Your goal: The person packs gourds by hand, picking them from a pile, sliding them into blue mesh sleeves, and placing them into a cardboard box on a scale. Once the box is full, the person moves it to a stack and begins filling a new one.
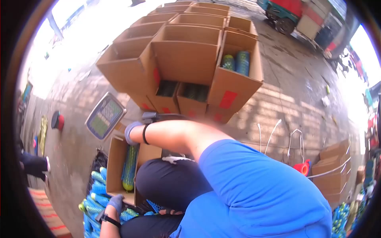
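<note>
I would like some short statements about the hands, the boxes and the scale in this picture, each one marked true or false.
1. Both hands wear gloves. True: the right hand and the left hand are in bluish gloves.
2. The open box below the right hand holds fruit in blue net sleeves. True.
3. The scale lies inside a box. False: it stands on the ground beside the stacked boxes.
4. The left hand rests on the scale. False: it is down at the pile of netted fruit, by the box's near corner.
5. All stacked boxes are empty. False: several show green fruit inside.
</note>
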{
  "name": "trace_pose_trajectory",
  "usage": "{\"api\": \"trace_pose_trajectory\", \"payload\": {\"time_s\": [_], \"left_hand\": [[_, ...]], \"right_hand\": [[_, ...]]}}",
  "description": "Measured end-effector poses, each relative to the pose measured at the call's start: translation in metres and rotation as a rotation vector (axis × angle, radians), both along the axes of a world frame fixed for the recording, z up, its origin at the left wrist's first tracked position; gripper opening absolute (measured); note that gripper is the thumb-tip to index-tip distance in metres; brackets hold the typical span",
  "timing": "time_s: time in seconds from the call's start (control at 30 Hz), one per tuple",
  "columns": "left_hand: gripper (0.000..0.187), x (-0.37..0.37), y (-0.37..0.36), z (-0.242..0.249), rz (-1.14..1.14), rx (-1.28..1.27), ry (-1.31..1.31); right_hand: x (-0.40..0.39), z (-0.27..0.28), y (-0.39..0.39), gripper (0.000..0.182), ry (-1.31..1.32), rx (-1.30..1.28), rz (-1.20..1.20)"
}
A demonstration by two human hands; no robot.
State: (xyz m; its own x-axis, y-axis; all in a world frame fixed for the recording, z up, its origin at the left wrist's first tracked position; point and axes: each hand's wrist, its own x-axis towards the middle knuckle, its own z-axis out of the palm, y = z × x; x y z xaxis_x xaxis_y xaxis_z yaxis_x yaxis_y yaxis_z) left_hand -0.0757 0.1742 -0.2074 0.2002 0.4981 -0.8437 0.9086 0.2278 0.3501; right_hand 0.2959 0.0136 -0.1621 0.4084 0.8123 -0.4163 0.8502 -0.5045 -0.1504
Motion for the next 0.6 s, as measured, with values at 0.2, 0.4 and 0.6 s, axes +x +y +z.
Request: {"api": "trace_pose_trajectory", "payload": {"time_s": [0.2, 0.4, 0.6], "left_hand": [[0.033, -0.005, 0.039, 0.053, 0.005, 0.329, -0.383], [0.043, -0.008, 0.015, 0.205, -0.026, 0.398, -0.697], [0.032, -0.001, -0.11, 0.3, -0.166, 0.529, -0.941]], "right_hand": [[0.008, 0.043, -0.036, 0.032, 0.087, 0.098, -0.048], [-0.006, 0.156, -0.161, 0.032, 0.123, 0.517, -0.18], [-0.034, 0.261, -0.356, 0.032, 0.018, 0.808, -0.158]]}}
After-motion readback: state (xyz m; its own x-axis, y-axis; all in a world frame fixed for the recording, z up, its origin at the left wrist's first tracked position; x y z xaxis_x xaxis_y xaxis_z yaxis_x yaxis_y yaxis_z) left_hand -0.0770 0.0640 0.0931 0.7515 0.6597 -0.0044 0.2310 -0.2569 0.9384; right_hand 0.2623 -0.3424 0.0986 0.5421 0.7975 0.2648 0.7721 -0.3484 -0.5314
